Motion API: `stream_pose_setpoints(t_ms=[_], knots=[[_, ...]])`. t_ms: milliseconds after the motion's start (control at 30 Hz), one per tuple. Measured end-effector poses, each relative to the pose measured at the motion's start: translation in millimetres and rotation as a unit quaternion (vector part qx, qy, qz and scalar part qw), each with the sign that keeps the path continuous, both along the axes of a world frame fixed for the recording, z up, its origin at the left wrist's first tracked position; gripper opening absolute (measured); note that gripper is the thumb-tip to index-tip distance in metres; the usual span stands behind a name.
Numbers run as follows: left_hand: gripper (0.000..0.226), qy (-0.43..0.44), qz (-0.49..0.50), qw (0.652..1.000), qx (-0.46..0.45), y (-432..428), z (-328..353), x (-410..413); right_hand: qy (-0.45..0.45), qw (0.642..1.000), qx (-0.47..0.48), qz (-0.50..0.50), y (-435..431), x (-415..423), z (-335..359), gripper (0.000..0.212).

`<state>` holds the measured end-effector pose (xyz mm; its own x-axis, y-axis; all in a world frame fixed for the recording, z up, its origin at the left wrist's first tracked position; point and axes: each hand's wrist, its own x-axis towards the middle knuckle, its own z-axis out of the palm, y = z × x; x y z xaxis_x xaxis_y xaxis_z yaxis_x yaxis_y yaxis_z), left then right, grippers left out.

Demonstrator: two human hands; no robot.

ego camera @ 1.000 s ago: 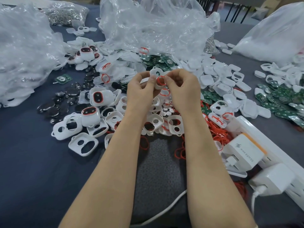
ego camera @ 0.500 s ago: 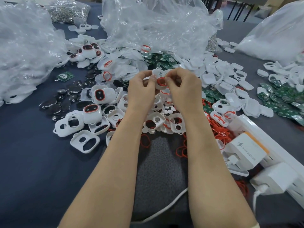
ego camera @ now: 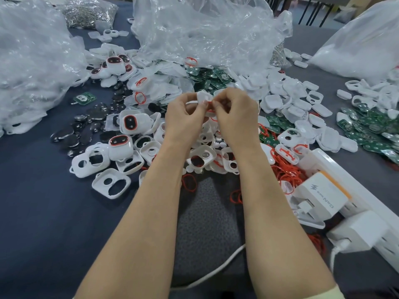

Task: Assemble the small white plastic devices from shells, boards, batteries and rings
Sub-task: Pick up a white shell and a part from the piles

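Shells [ego camera: 100,182] with empty cut-outs lie nearest on the desk [ego camera: 43,223], left of a grey pad [ego camera: 207,212] crossed by a white cable [ego camera: 216,275]. At right a power strip [ego camera: 367,201] carries chargers [ego camera: 321,194], with loose rings [ego camera: 285,172] heaped just beside it. Above the pile both hands are curled. The left hand [ego camera: 183,117] grips a white shell [ego camera: 204,97] by its edges, and the right hand [ego camera: 235,115] pinches the red ring [ego camera: 210,109] at its rim. That ring is thin and looks stretchy, so I judge it could twist or spring out of its seat under uneven pressure and get lost among the look-alikes below. A fingertip hold could also drop the shell. Finished devices [ego camera: 129,123] and dark batteries [ego camera: 64,134] lie to the left, green boards [ego camera: 207,76] beyond. Farthest, a crumpled clear bag [ego camera: 205,29] looks mostly empty, with boards at its mouth. The left bag [ego camera: 28,50] shows white parts, the right bag [ego camera: 362,39] a white mass I cannot identify, and a small bag [ego camera: 86,11] holds silvery bits.
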<state>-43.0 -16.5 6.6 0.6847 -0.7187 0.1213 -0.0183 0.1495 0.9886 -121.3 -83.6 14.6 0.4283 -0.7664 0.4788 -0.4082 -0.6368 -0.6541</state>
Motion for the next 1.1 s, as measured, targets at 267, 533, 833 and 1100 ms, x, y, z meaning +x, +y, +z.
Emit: stream_pose_setpoints(t_ms=[267, 533, 833, 1100], knots=[[0.013, 0.117, -0.069, 0.987, -0.09, 4.3, 3.2, 3.5, -0.241, 0.863, 0.424, 0.13, -6.9, -11.4, 1.0, 0.011], [0.017, 0.122, -0.069, 0.987, -0.074, 1.4, 3.3, 1.8, -0.158, 0.947, 0.272, 0.069, -4.3, -8.2, -3.9, 0.016], [0.02, -0.202, 0.024, 0.979, 0.031, -0.4, 2.1, -3.3, -0.212, 0.926, 0.308, 0.049, -2.2, -3.6, 3.1, 0.033], [0.037, -0.111, 0.014, 0.994, 0.016, -0.3, 11.7, -9.3, -0.251, 0.928, 0.275, 0.005, -1.1, -1.2, 9.5, 0.009]])
